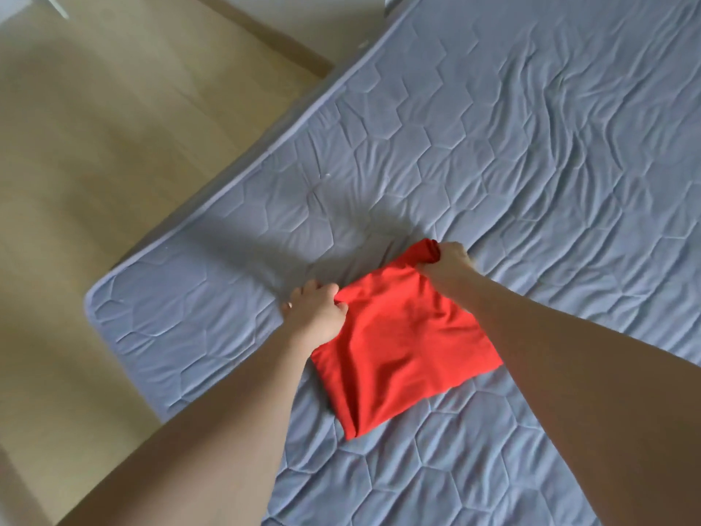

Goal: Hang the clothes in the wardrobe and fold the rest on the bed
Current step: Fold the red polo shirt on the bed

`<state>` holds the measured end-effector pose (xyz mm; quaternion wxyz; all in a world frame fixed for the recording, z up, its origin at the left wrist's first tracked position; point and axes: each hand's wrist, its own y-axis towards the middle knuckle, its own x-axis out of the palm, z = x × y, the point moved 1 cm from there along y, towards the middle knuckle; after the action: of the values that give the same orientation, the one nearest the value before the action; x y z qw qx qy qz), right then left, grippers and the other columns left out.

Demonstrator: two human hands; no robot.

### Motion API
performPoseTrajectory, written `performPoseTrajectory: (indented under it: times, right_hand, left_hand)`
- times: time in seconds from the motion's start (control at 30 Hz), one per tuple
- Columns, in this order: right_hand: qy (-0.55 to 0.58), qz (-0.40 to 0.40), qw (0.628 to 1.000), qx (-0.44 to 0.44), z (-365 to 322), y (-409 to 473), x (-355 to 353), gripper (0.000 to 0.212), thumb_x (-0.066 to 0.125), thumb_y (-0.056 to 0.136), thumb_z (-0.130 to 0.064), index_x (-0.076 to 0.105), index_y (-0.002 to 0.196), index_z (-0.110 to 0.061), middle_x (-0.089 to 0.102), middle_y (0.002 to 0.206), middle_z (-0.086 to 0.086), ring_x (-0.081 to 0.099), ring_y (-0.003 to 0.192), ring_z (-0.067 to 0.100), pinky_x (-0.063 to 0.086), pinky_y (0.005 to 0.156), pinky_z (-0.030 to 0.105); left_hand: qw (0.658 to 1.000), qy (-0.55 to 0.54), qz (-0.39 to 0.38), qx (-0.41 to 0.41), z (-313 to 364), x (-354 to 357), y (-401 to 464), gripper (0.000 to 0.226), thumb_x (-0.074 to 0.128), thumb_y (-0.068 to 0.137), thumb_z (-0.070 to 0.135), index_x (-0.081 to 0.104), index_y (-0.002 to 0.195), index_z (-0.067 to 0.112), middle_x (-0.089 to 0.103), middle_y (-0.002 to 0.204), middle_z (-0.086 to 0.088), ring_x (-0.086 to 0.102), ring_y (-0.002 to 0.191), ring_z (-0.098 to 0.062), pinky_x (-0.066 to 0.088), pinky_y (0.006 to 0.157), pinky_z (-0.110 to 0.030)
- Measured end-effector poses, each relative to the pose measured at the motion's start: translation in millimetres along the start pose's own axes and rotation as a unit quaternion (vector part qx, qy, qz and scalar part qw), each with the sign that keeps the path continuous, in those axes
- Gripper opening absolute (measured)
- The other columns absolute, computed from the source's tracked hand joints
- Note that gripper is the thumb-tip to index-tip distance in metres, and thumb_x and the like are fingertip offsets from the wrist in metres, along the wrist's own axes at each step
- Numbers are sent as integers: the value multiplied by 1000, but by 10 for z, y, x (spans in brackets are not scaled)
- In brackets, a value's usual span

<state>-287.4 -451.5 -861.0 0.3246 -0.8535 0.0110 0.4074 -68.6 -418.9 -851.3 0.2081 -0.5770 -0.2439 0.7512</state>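
1. Bare forearms fill the near edge of the view, both reaching forward and down over the bed (531,146) toward the red garment (398,343).
2. Landmark: the red garment lies folded into a rough rectangle on the grey quilted bed cover, near the bed's corner, its long side running away from the camera.
3. At the garment's far left corner, the left hand (316,311) has its fingers curled and pinches the cloth edge between thumb and fingers; the knuckles face up and the wrist is nearly straight.
4. At the garment's far right corner, the right hand (447,260) is closed in a fist round a bunched piece of the cloth, which rises a little off the cover there.
5. Between the two hands the garment's far edge is stretched fairly taut; whether it is a shirt or shorts I cannot tell.
6. Left of the garment, beyond the bed's edge, is a pale wooden floor (95,165).
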Motion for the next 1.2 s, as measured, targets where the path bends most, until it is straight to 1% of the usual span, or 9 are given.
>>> performPoseTrajectory:
  times: [0.2,0.4,0.57,0.63,0.8,0.87,0.93,1.03,1.2]
  right_hand:
    - [10,16,999,28,34,143,105,43,50,95,-28,40,127,-1,48,130,21,47,119,37,39,94,38]
    - [28,0,995,100,24,195,228,71,43,88,-64,35,125,-5,52,126,20,52,114,37,41,94,41]
    - [1,56,996,63,143,183,238,66,34,95,-58,43,125,-1,53,126,23,50,118,37,39,92,40]
    - [6,85,994,62,200,128,249,63,32,95,-59,40,123,-3,54,124,24,51,115,39,39,89,42]
    - [15,105,993,50,486,-269,354,67,31,89,-68,34,124,-10,53,127,19,52,116,39,40,92,45]
    - [-19,109,992,54,620,-504,407,74,30,85,-73,34,125,-11,54,124,19,53,114,39,41,92,47]
    - [-48,106,990,74,730,-688,439,78,32,82,-75,35,122,-9,56,120,20,54,112,39,43,91,48]
    - [-57,47,991,115,832,-783,432,73,37,87,-69,40,118,-3,56,120,24,53,113,40,41,90,45]
    - [-47,5,997,61,899,-599,314,57,34,98,-48,48,117,5,54,123,29,49,116,42,38,93,42]
  left_hand:
    - [997,-28,77,7,-52,248,229,30,34,100,41,47,115,20,57,122,-9,47,118,-32,36,98,-46]
    - [991,63,109,51,13,230,352,57,24,98,57,54,111,9,68,105,-18,61,105,-36,40,90,-41]
    - [965,150,197,82,-80,179,484,58,34,97,42,67,61,9,62,51,-11,63,49,-29,48,55,-31]
    - [956,148,249,50,-168,218,480,42,43,90,38,63,64,11,59,51,-9,59,49,-28,46,55,-32]
    - [928,-109,356,-20,-390,484,-52,32,59,86,35,55,99,6,58,94,-17,54,90,-37,43,80,-44]
    - [906,-224,339,-121,-398,633,-453,41,69,84,32,53,106,2,54,105,-21,51,97,-39,42,87,-45]
    - [895,-319,249,-185,-349,821,-772,34,70,84,33,53,97,6,57,98,-19,54,93,-39,45,84,-45]
    - [918,-352,94,-160,-202,999,-1029,28,56,93,25,45,70,13,59,79,-16,57,81,-36,37,69,-39]
    - [825,-509,114,-219,-331,1051,-865,25,45,97,19,52,73,13,53,74,-10,48,75,-28,40,73,-46]
